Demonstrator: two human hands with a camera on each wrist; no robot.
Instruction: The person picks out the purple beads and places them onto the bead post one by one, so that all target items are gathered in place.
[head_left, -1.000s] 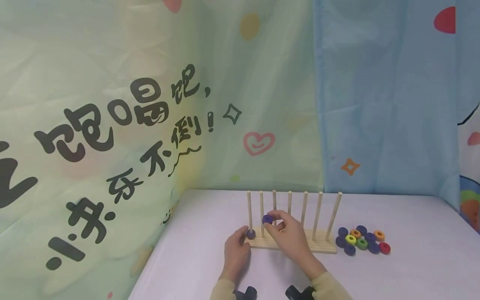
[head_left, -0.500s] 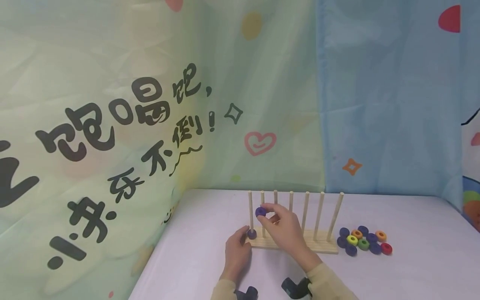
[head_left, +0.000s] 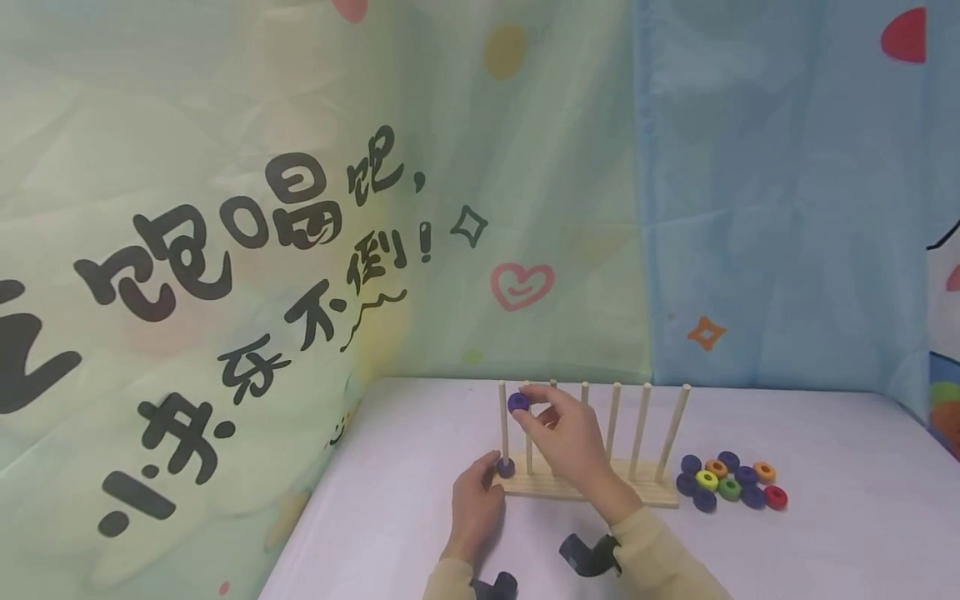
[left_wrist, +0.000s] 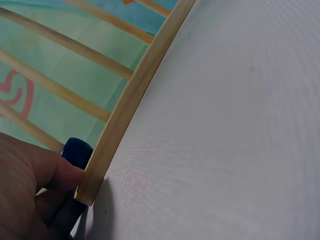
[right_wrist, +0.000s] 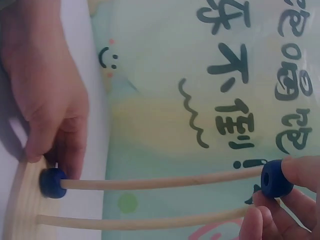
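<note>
A wooden peg rack [head_left: 630,493] with a row of upright pegs stands on the table. My left hand [head_left: 477,506] grips the left end of its base, thumb at the front edge in the left wrist view. One dark blue bead [right_wrist: 53,183] sits at the foot of the leftmost peg [head_left: 504,421]. Between thumb and fingertips, my right hand [head_left: 573,442] pinches another dark blue bead [head_left: 518,403] near the top of that peg. The hole of the pinched bead shows in the right wrist view, beside the peg's upper end. My right hand hides parts of the middle pegs.
Right of the rack lies a cluster of loose beads: several dark blue ones, a yellow bead [head_left: 707,480], a green bead [head_left: 730,489], a red bead [head_left: 776,498] and orange ones. Printed curtains [head_left: 517,167] hang behind and to the left of the white table [head_left: 360,533].
My right hand has lifted the pinched bead and moved it left, from beside the second peg up near the top of the leftmost one. My left hand keeps its place on the base.
</note>
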